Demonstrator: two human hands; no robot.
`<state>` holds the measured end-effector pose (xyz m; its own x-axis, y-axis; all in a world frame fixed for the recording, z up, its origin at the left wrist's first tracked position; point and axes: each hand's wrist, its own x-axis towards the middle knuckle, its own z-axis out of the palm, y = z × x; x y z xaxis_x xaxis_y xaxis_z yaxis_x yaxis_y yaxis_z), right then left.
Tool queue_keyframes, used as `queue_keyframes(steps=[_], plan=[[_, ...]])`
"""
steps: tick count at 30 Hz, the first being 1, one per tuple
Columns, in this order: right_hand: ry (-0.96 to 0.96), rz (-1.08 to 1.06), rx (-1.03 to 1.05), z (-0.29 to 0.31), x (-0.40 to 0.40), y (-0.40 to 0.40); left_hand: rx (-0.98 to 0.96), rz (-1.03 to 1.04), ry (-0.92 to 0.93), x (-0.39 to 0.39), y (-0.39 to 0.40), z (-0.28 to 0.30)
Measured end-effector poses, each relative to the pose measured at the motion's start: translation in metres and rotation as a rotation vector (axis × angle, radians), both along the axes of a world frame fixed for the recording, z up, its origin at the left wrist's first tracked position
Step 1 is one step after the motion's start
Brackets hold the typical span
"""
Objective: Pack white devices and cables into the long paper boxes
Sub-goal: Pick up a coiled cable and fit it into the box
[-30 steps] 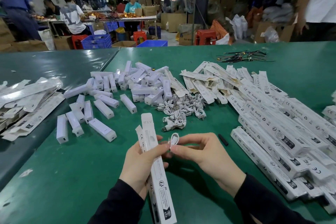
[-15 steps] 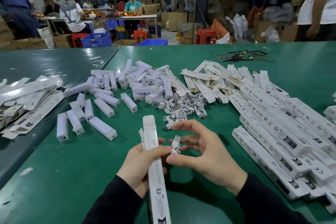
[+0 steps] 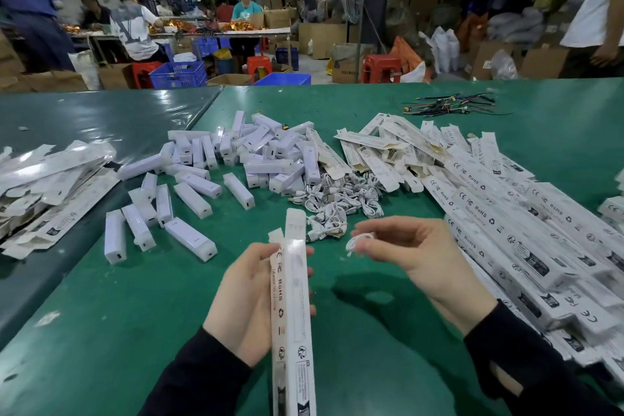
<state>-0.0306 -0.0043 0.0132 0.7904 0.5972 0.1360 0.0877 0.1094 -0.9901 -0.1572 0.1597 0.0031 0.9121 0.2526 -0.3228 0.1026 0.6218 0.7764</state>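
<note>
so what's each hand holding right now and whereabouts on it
Left hand grips the long paper box around its upper-middle; right hand pinches a coiled white cable at its fingertips.

You have 2 hands in view, your left hand [image 3: 250,300] gripping 1 long paper box [image 3: 293,314] and your right hand [image 3: 415,257] pinching 1 coiled white cable [image 3: 358,242], with 3 red stools [image 3: 381,68] and 2 blue crates [image 3: 178,75] behind the table.

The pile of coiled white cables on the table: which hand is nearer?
Right. The right hand, pinching one coiled cable, hovers beside the cable pile; the left hand grips the long box, lower down.
</note>
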Motion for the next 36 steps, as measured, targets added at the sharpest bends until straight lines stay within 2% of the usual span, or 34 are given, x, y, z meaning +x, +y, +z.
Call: queue_keyframes(steps=[4,10,15,19,23,29,36], plan=[[0.027,-0.165,0.144,0.004,0.006,-0.003,0.1,-0.116,-0.017,-0.002,-0.007,0.002],[-0.078,-0.129,0.207,0.006,-0.001,-0.001,0.548,-0.13,-0.066,-0.001,-0.022,-0.004],[-0.205,-0.014,-0.006,0.002,-0.005,0.001,0.694,-0.025,-0.059,0.0,-0.024,-0.015],[-0.193,0.08,-0.14,-0.003,-0.002,0.0,0.73,-0.029,-0.072,-0.001,-0.023,-0.017],[-0.172,0.196,-0.179,-0.001,-0.006,0.0,0.767,-0.042,-0.086,0.0,-0.024,-0.017],[-0.1,0.13,-0.209,-0.002,-0.003,0.001,0.795,-0.043,-0.086,-0.001,-0.026,-0.018],[-0.069,0.205,-0.287,-0.007,-0.008,0.003,0.668,-0.036,-0.044,0.001,-0.027,-0.022]])
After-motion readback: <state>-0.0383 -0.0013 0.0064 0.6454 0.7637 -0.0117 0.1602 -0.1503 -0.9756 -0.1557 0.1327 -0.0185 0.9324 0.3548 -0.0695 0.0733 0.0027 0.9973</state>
